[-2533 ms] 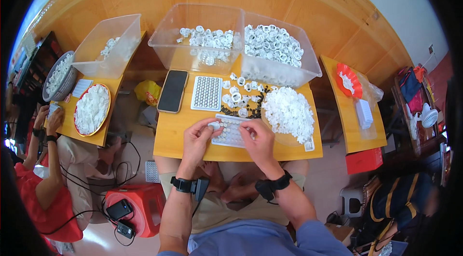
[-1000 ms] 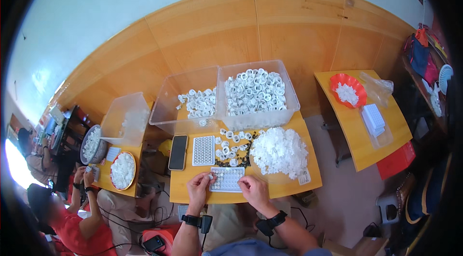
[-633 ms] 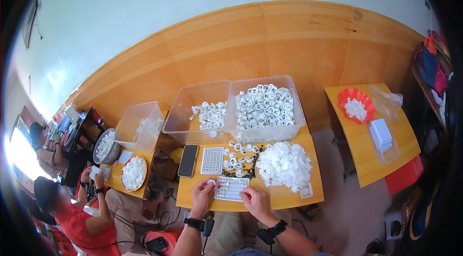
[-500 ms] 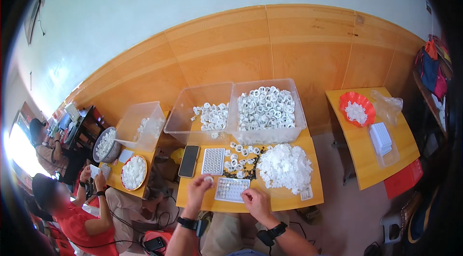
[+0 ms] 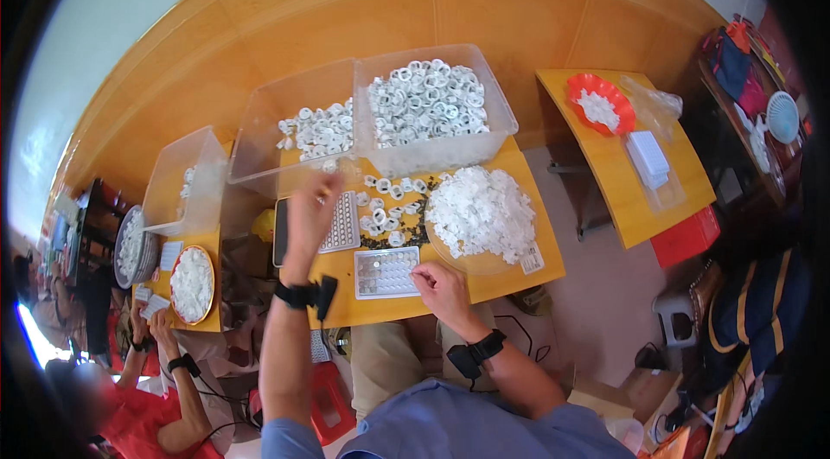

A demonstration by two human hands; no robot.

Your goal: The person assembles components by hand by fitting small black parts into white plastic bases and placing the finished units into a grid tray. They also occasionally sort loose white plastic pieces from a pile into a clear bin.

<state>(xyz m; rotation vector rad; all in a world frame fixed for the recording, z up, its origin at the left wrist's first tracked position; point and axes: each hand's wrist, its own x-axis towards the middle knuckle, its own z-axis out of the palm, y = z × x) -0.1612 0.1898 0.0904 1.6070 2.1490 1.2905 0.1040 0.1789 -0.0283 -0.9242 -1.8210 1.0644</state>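
My left hand (image 5: pixel 311 208) is raised, blurred by motion, over the dark phone (image 5: pixel 281 232) and a grey-white tray with rows of round holes (image 5: pixel 341 224). It is close to the front of the left clear bin (image 5: pixel 290 167), which holds a small heap of white ring-shaped parts (image 5: pixel 324 132). Whether its fingers hold anything cannot be made out. My right hand (image 5: pixel 443 293) is closed, fingertips pinched at the right edge of a white tray (image 5: pixel 389 293) with small round pieces in its upper rows. What the pinch holds is too small to name.
Loose white rings (image 5: pixel 380 217) and small black pieces (image 5: pixel 415 215) lie behind the tray. Right of them is a white heap of small parts (image 5: pixel 484 213); a full clear bin (image 5: pixel 432 161) stands behind. A co-worker in red (image 5: pixel 164 416) sits left. A side table (image 5: pixel 683 191) stands right.
My left hand has moved up and away from the white tray toward the left bin; the white ring it pinched before is no longer clear. My right hand stays at the tray. The view has tilted down.
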